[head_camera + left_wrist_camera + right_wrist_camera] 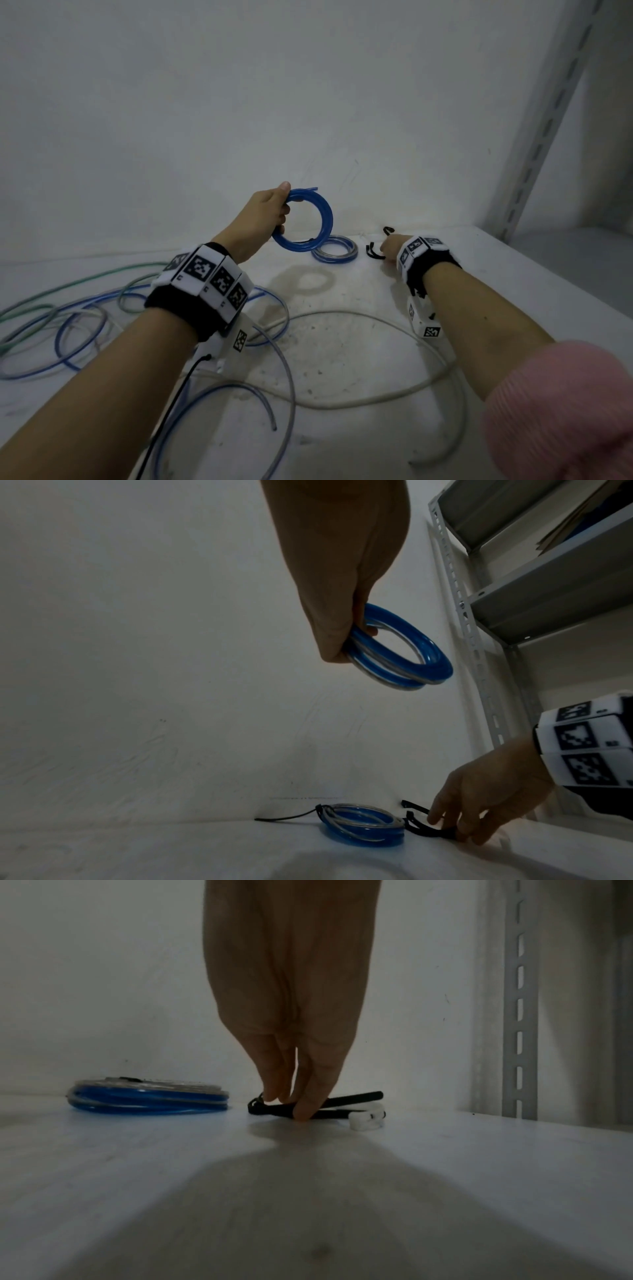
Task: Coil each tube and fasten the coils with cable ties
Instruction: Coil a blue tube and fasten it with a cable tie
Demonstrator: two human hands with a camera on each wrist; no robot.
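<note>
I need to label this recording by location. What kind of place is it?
Probably a storeroom or workshop corner. A slotted metal shelving rack stands against a bare white wall, and loose tubes sprawl over a stained white work surface.

Tied coil (335, 249): on worktop (342, 359), 12 o'clock.
Cable ties (375, 253): just beside it, 3 o'clock side.
Loose tubes (68, 315): 9 o'clock.

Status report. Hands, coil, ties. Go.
Left hand grips blue coil, held up, untied. Right hand fingertips on black cable ties, not lifted. Tied coil lies beside them. Nothing blocking.
</note>
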